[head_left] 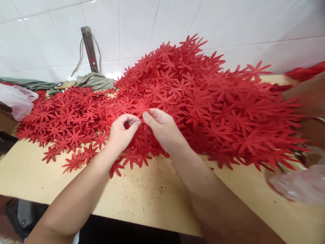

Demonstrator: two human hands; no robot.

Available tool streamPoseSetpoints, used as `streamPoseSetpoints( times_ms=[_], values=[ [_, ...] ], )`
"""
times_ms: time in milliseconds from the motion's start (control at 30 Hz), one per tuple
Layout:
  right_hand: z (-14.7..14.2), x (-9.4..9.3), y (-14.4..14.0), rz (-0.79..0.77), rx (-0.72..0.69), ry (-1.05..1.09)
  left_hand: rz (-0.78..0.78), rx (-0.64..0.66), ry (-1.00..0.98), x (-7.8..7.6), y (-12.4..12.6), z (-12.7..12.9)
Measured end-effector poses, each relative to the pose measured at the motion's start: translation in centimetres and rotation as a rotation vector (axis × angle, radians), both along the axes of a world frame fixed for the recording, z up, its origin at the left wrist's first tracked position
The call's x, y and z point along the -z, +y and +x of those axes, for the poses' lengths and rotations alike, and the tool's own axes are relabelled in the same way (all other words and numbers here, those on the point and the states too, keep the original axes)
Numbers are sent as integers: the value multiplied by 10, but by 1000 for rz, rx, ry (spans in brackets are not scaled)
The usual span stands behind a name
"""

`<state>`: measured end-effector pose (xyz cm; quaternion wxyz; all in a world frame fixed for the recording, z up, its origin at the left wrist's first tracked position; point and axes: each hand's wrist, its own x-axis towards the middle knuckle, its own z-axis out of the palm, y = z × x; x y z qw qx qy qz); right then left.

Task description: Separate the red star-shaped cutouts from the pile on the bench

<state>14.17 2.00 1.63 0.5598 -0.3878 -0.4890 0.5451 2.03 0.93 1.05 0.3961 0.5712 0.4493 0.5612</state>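
Head view is showing both hands meeting at the near edge of a big heap of red flower cutouts (215, 112) on a pale wooden table (152, 196). The left hand (122, 134) is curling its fingers in, thumb and forefinger nearly closed in a pinch, and the right hand (164, 128) is reaching across with its thumb and forefinger tips pressed together. Between them they are gripping one red flower piece (141, 107), which is sitting just above the fingertips and touching the heap behind it; whether it is a single layer or several stuck together is not clear. To the left, a flatter spread of separated flowers (68, 125) is lying on the table, loosely scattered. Judging by this, some sorting is looking done, while the far larger mound on the right is looking untouched. A blurred arm (308, 98) of another person is showing at the right edge, beside a clear plastic bag (299, 184).
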Motion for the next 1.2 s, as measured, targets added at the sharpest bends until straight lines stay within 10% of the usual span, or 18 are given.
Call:
streamPoseSetpoints(
  times_ms=[367,833,1200],
  values=[
    [9,-1,2,-39,-59,0,-181,-39,-347,-3,7,-9],
    [2,4,3,-1,77,-48,140,13,192,3,-4,3],
    [7,4,2,27,-52,-58,138,-52,188,5,2,-3]
  ],
)
